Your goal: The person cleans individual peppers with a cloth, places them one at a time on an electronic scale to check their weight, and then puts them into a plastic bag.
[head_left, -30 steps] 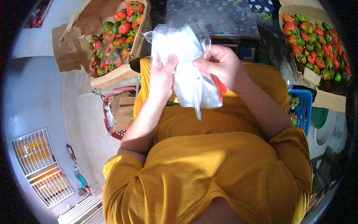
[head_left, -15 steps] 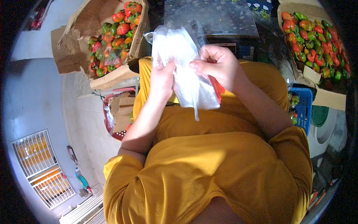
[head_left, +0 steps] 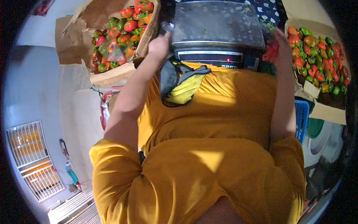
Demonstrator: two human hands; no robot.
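A weighing scale with a wide metal pan (head_left: 216, 28) stands in front of my lap, its dark front panel (head_left: 209, 58) showing a small red light. At the pan's left edge, my left hand (head_left: 159, 47) is closed, with a shiny bit of clear plastic (head_left: 167, 27) at its fingertips. Beyond the right edge, my right hand (head_left: 282, 43) is beside a crumpled red thing (head_left: 270, 51), perhaps a bag. Blur and the hand's angle hide its grip. A black and yellow cloth item (head_left: 182, 87) lies on my lap.
An open cardboard box (head_left: 112, 76) of red and green peppers (head_left: 123, 37) is at the left. Another box (head_left: 328, 112) of peppers (head_left: 320, 56) stands at the right, above a blue plastic basket (head_left: 301, 119). Dark patterned cloth (head_left: 266, 9) lies behind the scale.
The clear plastic bags have left the space over my lap. My hands have moved apart, to either side of the scale. The scale's panel and the black and yellow cloth now show.
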